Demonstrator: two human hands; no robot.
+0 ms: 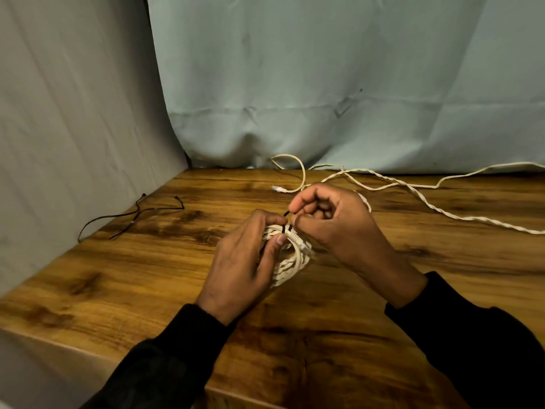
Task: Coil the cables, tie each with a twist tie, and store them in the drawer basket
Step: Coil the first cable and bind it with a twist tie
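Coiled cable: cream coil (290, 262) is sitting at the centre of the frame, between my two hands, over the wooden worktop (339, 343); its clear plug (303, 246) is pointing toward the lower right of the bundle.
Left grip: my left hand (246, 265) is wrapping its curled fingers and thumb around the left side of the coil, the thumb tip pressing on the strands just beside the plug.
Right grip: my right hand (337, 224) is pinching the upper end of a black twist tie (284, 224) between thumb and forefinger, the other fingers curling inward.
Twist tie: it is running up from the top of the coil, crossing the strands where my two hands are meeting; I cannot tell how far it is going round.
Loose cable: second cream cable (424, 202) is lying uncoiled along the upper right of the frame, partly twisting on itself, with one looped end and a plug (277, 188) resting just above my right hand.
Spare ties: thin black ties (132, 215) are lying at the left of the frame, near the worktop's edge, well apart from the coil.
Backdrop: pale cloth (324, 84) is hanging behind the worktop across the top of the frame.
Sleeves: both my arms are wearing black sleeves (477, 346).
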